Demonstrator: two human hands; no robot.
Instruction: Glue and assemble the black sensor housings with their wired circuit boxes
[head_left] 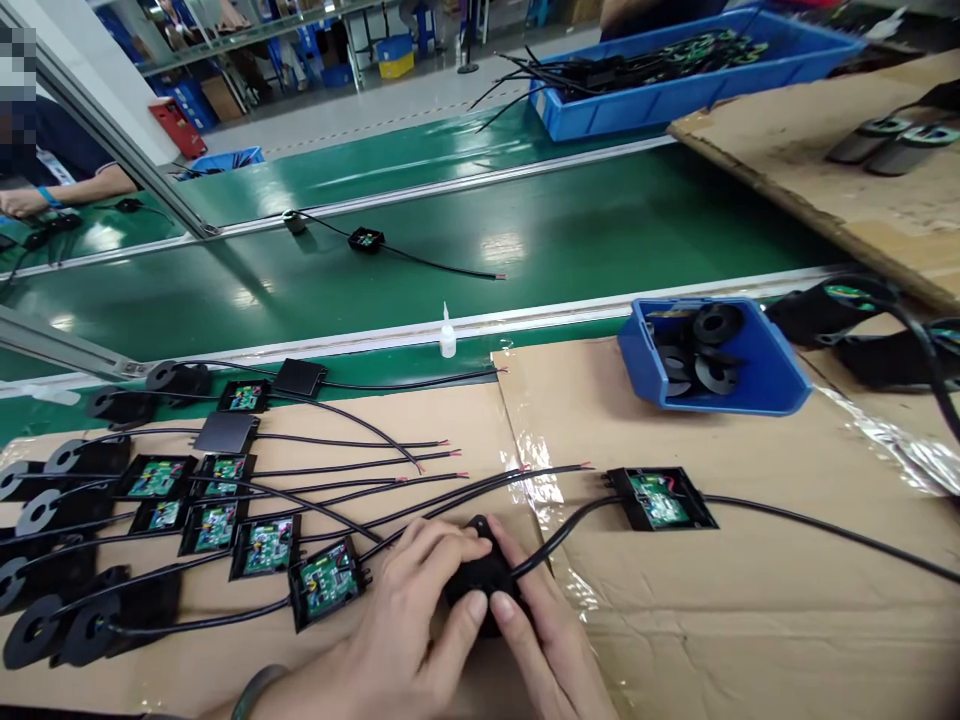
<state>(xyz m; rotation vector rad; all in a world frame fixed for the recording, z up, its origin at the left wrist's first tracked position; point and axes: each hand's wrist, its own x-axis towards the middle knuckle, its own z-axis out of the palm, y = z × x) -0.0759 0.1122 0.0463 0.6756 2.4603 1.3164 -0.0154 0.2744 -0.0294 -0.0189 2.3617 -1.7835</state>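
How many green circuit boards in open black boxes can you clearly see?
9: seven boards left of the hands, one right of them, one on the green surface; more may be hidden.

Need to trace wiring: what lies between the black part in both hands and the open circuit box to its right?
In the head view, a black cable links them over taped cardboard.

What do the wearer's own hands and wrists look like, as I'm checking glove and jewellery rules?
Both hands are ungloved. Past the left hand, a smooth, rounded, dark greyish-green band circles the wrist, with no sleeve over it. The right hand shows no band before the picture's edge cuts it off.
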